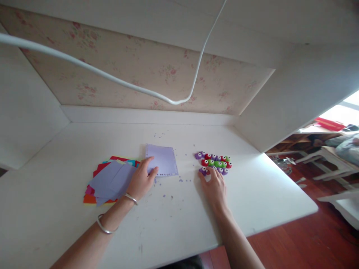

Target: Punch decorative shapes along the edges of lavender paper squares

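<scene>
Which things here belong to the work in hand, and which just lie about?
In the work:
purple sheet, touched by left hand
eyed pieces, at right hand
paper pile, probably

Lying about:
purple scraps
white cable, hanging
red object, far right

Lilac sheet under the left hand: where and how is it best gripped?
The lilac sheet probably pinches best at its near right corner, coming in low from the right: it lies flat, that corner is free, and the left hand covers part of its left side.
</scene>
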`<state>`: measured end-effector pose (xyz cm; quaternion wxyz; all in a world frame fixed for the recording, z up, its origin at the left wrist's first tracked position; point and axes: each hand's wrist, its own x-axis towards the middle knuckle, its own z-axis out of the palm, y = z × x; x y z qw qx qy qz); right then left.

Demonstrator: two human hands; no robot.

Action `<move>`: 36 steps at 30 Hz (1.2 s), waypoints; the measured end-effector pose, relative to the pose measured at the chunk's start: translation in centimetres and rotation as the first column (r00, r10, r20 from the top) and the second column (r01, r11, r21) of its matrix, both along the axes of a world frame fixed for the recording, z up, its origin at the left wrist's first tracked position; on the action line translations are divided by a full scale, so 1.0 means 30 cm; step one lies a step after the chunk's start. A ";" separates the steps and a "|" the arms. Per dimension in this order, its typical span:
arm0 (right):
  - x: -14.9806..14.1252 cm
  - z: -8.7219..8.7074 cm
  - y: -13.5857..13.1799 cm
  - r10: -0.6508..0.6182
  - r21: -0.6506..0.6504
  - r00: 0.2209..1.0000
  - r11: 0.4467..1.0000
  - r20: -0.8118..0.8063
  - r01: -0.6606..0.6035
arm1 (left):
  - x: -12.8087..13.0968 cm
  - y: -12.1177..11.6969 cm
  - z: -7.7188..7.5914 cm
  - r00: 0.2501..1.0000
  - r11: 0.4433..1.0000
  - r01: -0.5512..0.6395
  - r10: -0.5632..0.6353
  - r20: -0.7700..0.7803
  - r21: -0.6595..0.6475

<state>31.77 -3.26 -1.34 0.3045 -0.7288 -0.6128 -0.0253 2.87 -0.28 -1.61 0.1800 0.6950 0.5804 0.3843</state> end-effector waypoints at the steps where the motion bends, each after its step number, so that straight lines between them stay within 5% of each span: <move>1: 0.006 0.004 0.006 -0.021 -0.013 1.000 1.000 -0.003 0.021 | 0.000 0.000 -0.003 1.000 1.000 0.008 -0.008 -0.006 0.007; 8: 0.040 -0.004 0.035 -0.111 -0.065 0.992 0.992 -0.056 0.107 | 0.002 -0.006 -0.008 1.000 0.999 0.025 -0.024 -0.017 0.041; 31: 0.038 -0.022 0.007 0.147 0.085 0.982 0.987 -0.119 -0.138 | 0.023 -0.059 0.059 0.995 0.975 0.042 -0.022 -0.095 0.216; 36: 0.005 0.004 -0.020 0.195 0.125 0.929 0.979 -0.316 -0.163 | 0.039 -0.086 0.102 1.000 0.977 -0.001 -0.001 0.013 0.214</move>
